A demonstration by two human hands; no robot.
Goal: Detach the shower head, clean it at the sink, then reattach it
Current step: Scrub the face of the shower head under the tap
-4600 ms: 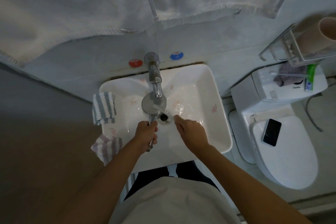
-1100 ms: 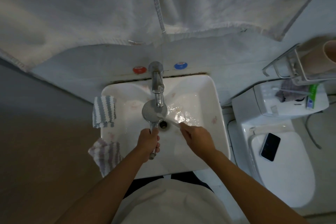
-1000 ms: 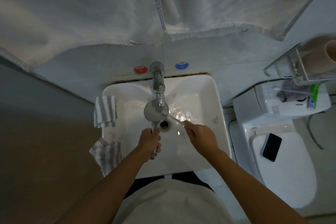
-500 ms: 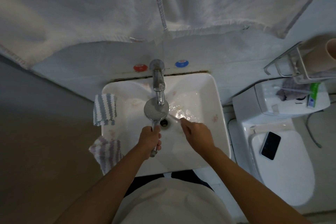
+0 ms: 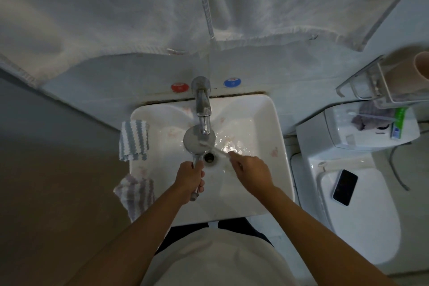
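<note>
Scrubbing away under the faucet (image 5: 203, 109): shower head (image 5: 199, 140) gripped by its handle in the left hand (image 5: 189, 177), fingers wrapped tight round the chrome stem. Round face sitting right beneath the faucet spout, over the sink (image 5: 276, 146), just behind the drain (image 5: 209, 157). Right hand (image 5: 250, 172) pinching a toothbrush (image 5: 214, 147), bristle end pushed back onto the face after pulling off toward the right a second ago. Another pass across the nozzles, then; cleaning stage plainly unfinished, reattaching yet to come. Long axis running from faucet toward the body, handle end nearest the person, head end farthest, tipped slightly left of the drain. Impossible to tell whether the spray face looks up or down.
</note>
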